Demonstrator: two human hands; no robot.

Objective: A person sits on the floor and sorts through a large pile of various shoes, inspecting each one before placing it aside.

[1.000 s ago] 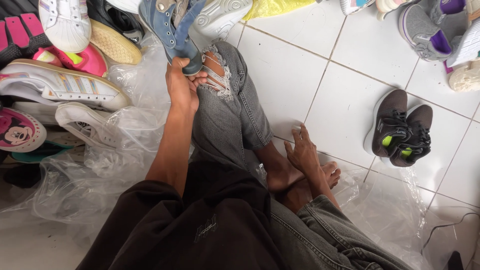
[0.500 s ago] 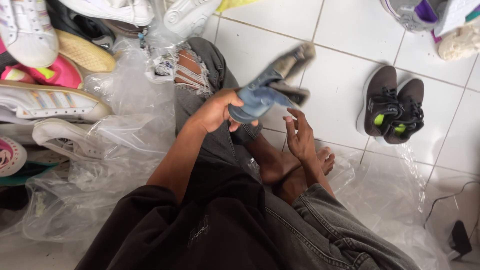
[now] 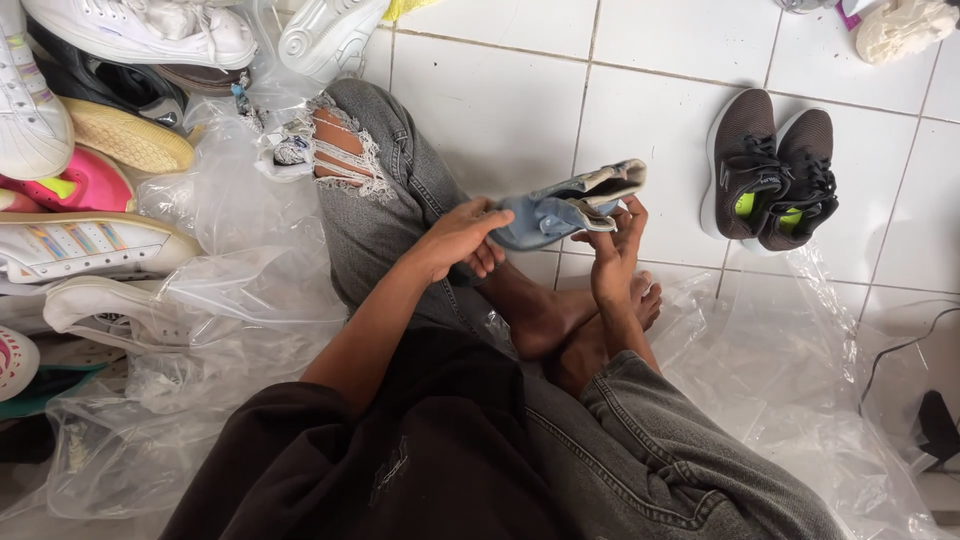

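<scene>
Above the crossed feet, blue shoe now between both hands.

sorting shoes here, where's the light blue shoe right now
In the head view, the light blue shoe is centre frame, held between the left hand and right hand.

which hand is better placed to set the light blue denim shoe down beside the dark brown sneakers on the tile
Right, probably. The right hand has its grip on the light blue denim shoe at the end nearest the pair of dark brown sneakers. The left hand holds the far end, over the knee.
</scene>
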